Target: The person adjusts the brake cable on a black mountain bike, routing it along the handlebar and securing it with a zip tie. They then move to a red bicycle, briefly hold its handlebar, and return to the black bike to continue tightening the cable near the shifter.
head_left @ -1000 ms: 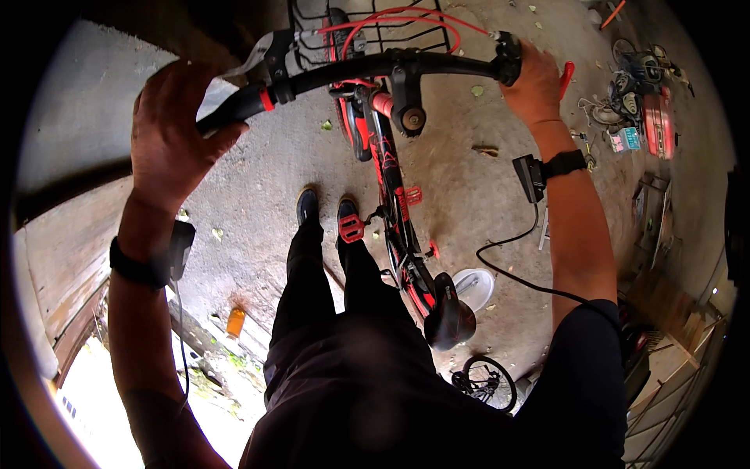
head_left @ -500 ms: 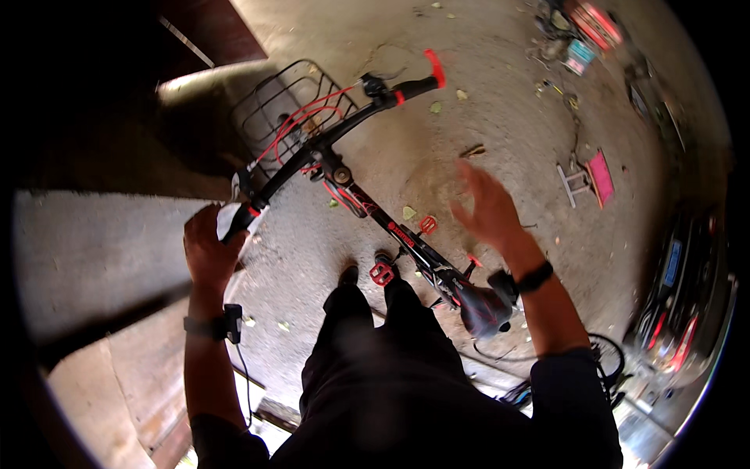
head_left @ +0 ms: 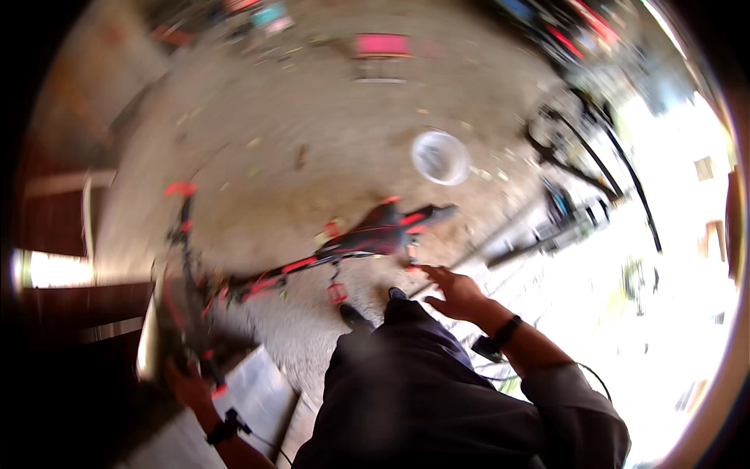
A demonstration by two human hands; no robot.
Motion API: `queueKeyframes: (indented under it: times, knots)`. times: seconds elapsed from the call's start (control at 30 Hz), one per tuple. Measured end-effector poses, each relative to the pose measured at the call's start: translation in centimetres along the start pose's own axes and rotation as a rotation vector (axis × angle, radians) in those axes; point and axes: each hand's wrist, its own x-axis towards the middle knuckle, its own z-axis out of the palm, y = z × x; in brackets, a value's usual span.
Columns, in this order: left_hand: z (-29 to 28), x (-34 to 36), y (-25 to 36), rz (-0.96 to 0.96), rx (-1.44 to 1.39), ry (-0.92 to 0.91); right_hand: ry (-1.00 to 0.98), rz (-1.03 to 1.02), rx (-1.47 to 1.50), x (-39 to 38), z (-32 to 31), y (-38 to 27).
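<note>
A black bicycle (head_left: 301, 264) with red parts stands across in front of me, blurred by motion. Its handlebar (head_left: 187, 227) is at the left, with a red tip at each end. My left hand (head_left: 189, 387) is at the handlebar's near end, beside the grip; blur and shade hide how its fingers lie. Near the bicycle's rear end is my right hand (head_left: 459, 295), open, fingers stretched toward a small red-tipped part below the saddle (head_left: 375, 232). Nothing shows in that hand. One red pedal (head_left: 337, 293) hangs close to my shoes.
Beyond the bicycle, a whitish round bucket (head_left: 440, 158) stands on the dirt floor. A pink-topped stool (head_left: 383, 45) is farther off. Another bicycle (head_left: 582, 148) and a dark car (head_left: 539, 35) are to the right. A pale flat panel (head_left: 262, 383) lies near my left arm.
My view has swung to the right, bringing the bucket in. The bicycle now lies more crosswise in view. My right hand has come nearer to me, beside the bicycle's rear.
</note>
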Motion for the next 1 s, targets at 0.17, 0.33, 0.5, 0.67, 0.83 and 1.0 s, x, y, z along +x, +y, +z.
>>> queueKeyframes:
  times: [0.17,0.33,0.5,0.67,0.83,1.0]
  knots:
    - [-1.1,4.2,8.6,0.268,-0.152,-0.028,-0.009,0.191,-0.006,-6.1,-1.8,2.1]
    - [-1.5,5.5,24.3,0.489,-0.249,-0.053,0.108,0.217,0.045,-11.9,-0.8,7.2]
    - [-2.9,-2.9,40.4,0.683,-0.33,-0.159,0.105,0.403,0.186,-21.3,-5.5,14.7]
    - [-4.6,-12.9,56.3,0.906,-0.451,-0.333,0.258,0.632,0.268,-30.2,-9.3,20.9]
    - [-6.2,-22.1,68.7,1.136,-0.504,-0.444,0.527,0.722,0.223,-38.5,-8.8,26.1]
    - [-6.7,-28.1,76.3,1.433,-0.578,-0.486,0.614,0.855,0.307,-42.7,-9.0,26.6]
